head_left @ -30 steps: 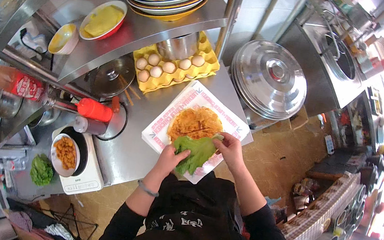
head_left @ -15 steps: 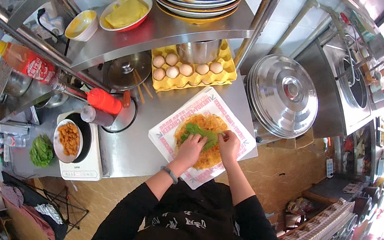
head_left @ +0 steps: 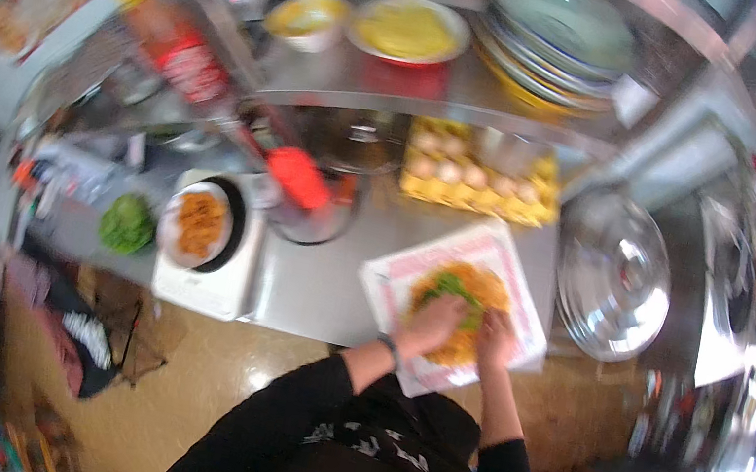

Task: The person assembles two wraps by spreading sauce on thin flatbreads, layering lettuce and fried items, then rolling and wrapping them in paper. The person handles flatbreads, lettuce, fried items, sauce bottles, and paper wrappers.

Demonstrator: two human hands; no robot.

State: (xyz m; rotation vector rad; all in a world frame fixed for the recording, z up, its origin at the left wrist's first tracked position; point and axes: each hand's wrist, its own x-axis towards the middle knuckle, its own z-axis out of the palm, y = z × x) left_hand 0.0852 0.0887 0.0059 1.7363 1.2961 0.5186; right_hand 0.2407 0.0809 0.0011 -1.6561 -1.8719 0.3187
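Two hands: both are down on the food. left hand [head_left: 431, 323] has its fingers curled flat over the green leaf [head_left: 449, 288], pressing it rather than pinching; right hand [head_left: 493, 337] rests just beside it on the orange pancake [head_left: 471, 307], fingers bent. Too blurry to say whether either one really has hold of anything.
Where the food is: the pancake with the leaf on top lies on a white paper sheet with red print [head_left: 458, 295], near the front edge of the steel worktop [head_left: 319, 286].
Risk 1: I reckon the paper could slide off the worktop edge if the hands push toward the body, since one corner already hangs over.
Risk 2: the leaf looks loose, so it could slip out sideways if pressed unevenly.
Risk 3: the pancake might tear under both palms.
Risk 4: the big steel lid [head_left: 616, 276] sits close on the right; an elbow swing could knock it.
Packaging: yellow egg tray [head_left: 478, 175] behind the paper, holding pale eggs.
Bottle: red squeeze bottle [head_left: 300, 178] to the left, tilted.
Labels: a bottle with a red label [head_left: 183, 54] up on the shelf, blurred.
Side dish: white bowl of orange shreds [head_left: 198, 224] on a white scale-like box, with green leaves [head_left: 127, 224] just left of it.
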